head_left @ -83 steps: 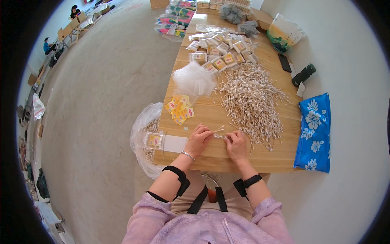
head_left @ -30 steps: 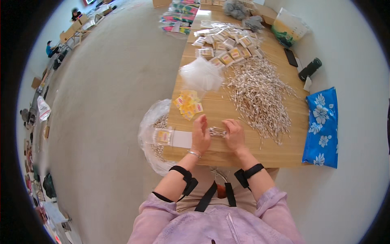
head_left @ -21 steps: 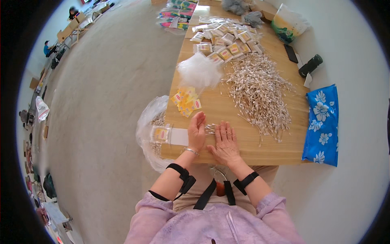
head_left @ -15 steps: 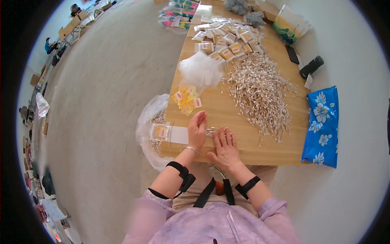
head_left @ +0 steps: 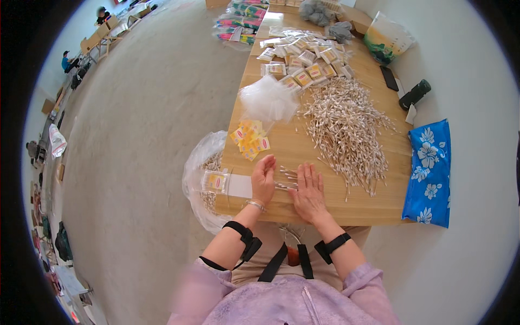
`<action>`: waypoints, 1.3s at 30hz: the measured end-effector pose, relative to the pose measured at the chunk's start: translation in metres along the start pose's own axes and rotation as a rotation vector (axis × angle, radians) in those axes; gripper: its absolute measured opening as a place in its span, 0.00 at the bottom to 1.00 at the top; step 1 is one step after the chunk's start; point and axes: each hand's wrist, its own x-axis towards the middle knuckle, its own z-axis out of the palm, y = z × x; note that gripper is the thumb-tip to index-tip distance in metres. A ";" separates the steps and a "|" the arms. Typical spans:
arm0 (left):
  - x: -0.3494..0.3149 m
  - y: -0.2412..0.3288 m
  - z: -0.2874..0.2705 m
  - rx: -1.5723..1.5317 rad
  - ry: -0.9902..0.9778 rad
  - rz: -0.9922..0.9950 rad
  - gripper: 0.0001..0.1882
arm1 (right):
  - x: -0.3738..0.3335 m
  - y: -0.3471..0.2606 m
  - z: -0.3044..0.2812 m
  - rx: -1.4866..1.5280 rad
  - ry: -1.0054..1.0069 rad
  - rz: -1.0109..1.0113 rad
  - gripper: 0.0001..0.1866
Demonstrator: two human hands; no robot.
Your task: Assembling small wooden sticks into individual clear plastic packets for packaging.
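Note:
My left hand (head_left: 264,180) stands on its edge on the table, open, its fingers stretched out and close together. Flat on the tabletop lies my right hand (head_left: 310,193), open, its fingers pointing away from me and touching a few cotton swabs. Between the two hands is a thin layer of loose cotton swabs (head_left: 286,186). Left of my left hand a white strip (head_left: 239,186) lies on the table, partly hidden by that hand. At its far end sits a clear pack of cotton swabs (head_left: 214,181) with a yellow label, over the table's left edge.
A big heap of loose cotton swabs (head_left: 346,130) covers the right middle. Beyond lie filled packs (head_left: 303,76), clear bags (head_left: 268,97) and yellow cards (head_left: 250,138). A plastic bag of swabs (head_left: 190,179) hangs at the left edge. On the right are a blue floral pouch (head_left: 428,173), dark bottle (head_left: 415,95) and phone (head_left: 388,78).
My right hand has slid a little to the right, away from the left hand, and more swabs show between them. The left hand has barely moved.

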 end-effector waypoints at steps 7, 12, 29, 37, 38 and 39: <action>0.000 -0.001 -0.001 -0.008 0.014 0.012 0.17 | -0.007 -0.019 0.010 -0.133 -0.073 -0.069 0.39; 0.000 0.000 0.000 -0.062 0.033 0.012 0.16 | -0.020 -0.015 0.007 -0.130 -0.066 -0.140 0.39; -0.018 0.013 -0.008 -0.051 0.030 -0.108 0.18 | 0.001 -0.013 0.006 -0.129 -0.117 -0.066 0.42; -0.021 0.013 -0.008 -0.089 -0.005 -0.127 0.18 | -0.009 -0.015 0.005 -0.178 -0.034 -0.136 0.42; -0.023 0.011 -0.006 -0.106 -0.013 -0.126 0.18 | -0.005 -0.013 0.005 -0.199 -0.006 -0.149 0.42; -0.023 0.009 -0.004 -0.123 -0.021 -0.126 0.18 | -0.002 -0.011 0.003 -0.200 -0.004 -0.147 0.42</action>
